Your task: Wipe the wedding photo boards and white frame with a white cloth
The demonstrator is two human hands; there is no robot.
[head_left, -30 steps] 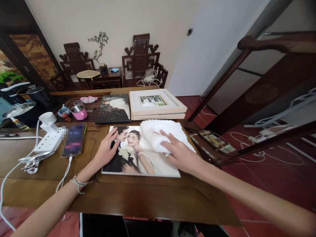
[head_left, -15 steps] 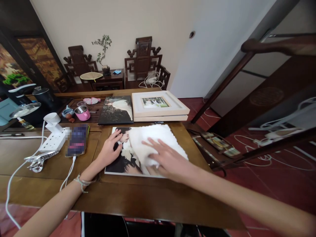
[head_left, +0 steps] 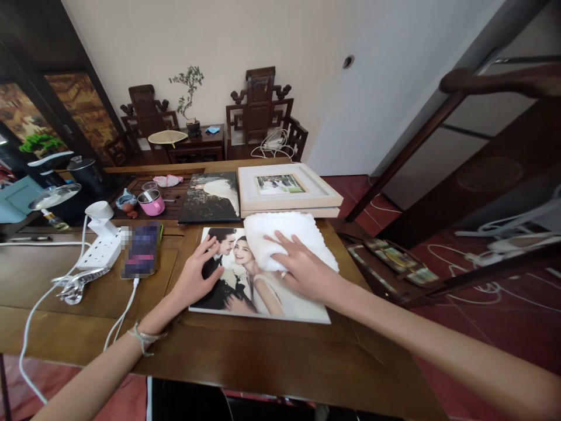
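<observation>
Single head-worn view, wide angle, looking forward and down from just behind the tabletop's (head_left: 272, 356) near edge. Left hand (head_left: 198, 275) and right hand (head_left: 307, 269) at close range, mid-frame, forearms entering from the lower corners. Wedding photo print (head_left: 263, 292) roughly centred, below lens. Near edge slants lower rightward; far edge crosses above mid-height. Carved armchair (head_left: 260, 108) and wall (head_left: 219, 35) farther back, up top; red tiled floor (head_left: 442, 389) past the right edge.
</observation>
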